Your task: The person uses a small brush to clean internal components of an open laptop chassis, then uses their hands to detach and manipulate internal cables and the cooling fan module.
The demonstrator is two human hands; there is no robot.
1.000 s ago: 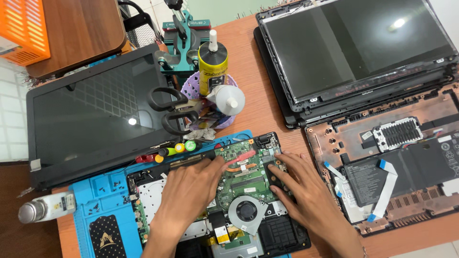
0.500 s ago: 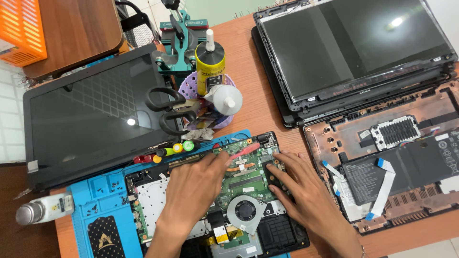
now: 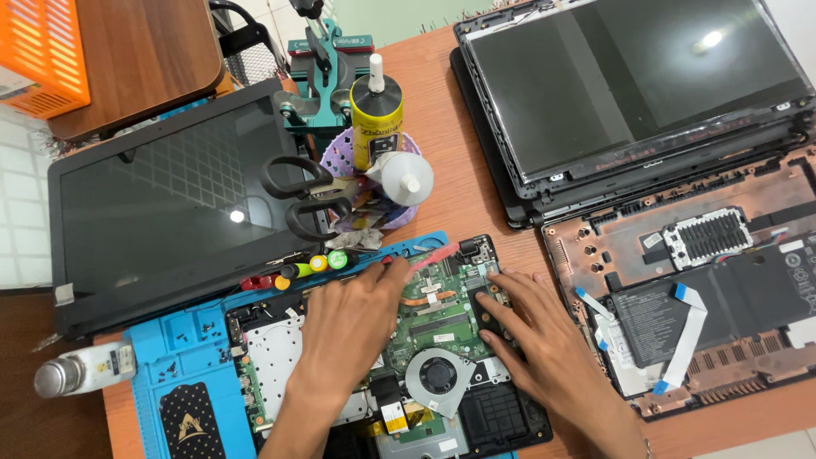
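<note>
**On the blue mat: both hands down on an opened laptop**

Over the mat (image 3: 183,374), the laptop (image 3: 408,357) lies open. Left hand (image 3: 344,327) rests flat and open across its green board (image 3: 433,319); right hand (image 3: 531,331) presses spread fingertips at the board's right edge. That board looks thin and fragile, so edges seem the safest hold. Behind the laptop, screwdrivers (image 3: 310,265) and scissors (image 3: 297,195) crowd close.

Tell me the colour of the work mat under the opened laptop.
Bright blue work mat, clearest in the head view, beneath the opened laptop.

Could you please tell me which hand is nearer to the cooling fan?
Left. The left hand lies just left of the cooling fan; the right hand rests further off, up to its right.
</note>
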